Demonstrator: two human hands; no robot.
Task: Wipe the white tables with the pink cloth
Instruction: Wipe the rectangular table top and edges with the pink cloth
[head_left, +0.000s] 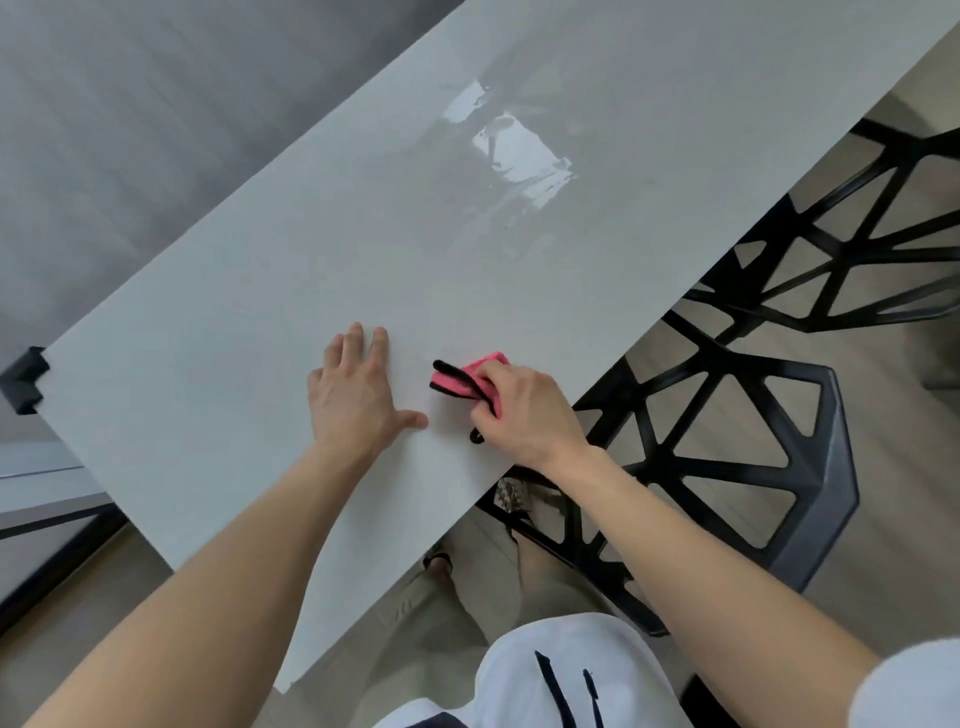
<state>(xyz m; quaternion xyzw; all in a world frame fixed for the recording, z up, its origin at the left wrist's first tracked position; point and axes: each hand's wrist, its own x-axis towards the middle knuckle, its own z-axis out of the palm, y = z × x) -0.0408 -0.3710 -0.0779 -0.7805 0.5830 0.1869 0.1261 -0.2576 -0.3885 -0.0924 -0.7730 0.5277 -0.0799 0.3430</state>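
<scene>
On the white bench, right grip curls round pink cloth; left grip lies flat nearby, fingers spread.

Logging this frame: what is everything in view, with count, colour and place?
table: one, white and glossy, running diagonally across the middle
cloth: one, pink with black trim, on the table near its right edge
bracket: one, black, at the table's left corner
near chair: one, black lattice, right of the table
far chair: one, black lattice, behind the near chair
floor: pale wood, under the chairs
clothing: white with black marks, bottom edge
left hand: flat on the table, left of the cloth
right hand: grips the cloth
</scene>
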